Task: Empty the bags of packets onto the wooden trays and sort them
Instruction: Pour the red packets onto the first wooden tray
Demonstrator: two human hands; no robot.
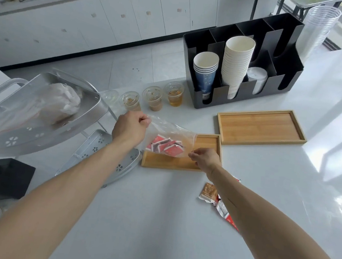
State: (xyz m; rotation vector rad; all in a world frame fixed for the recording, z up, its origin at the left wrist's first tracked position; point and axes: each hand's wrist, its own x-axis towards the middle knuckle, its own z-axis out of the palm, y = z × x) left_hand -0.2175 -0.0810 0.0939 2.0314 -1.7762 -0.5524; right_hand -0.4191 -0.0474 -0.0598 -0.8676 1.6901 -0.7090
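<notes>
L hand point(130, 128) fingers point(144, 120) pinched shut on top corner of clear bag point(170, 136); R hand point(205, 157) fingers point(192, 154) clamped on bag's lower edge. Bag held just above near wooden tray point(170, 162), red-and-white packets point(166, 147) bunched inside, count unclear. Far wooden tray point(261, 126) bare, just beside near one. More packets point(217, 200) on worktop point(176, 225), partly hidden under R forearm. Black organiser point(244, 74) w/ stacked paper cups point(236, 60). Lidded drink cups point(162, 97) in row along worktop's far edge. Metal cart point(39, 114) holds crumpled plastic, contents hard to make out.
</notes>
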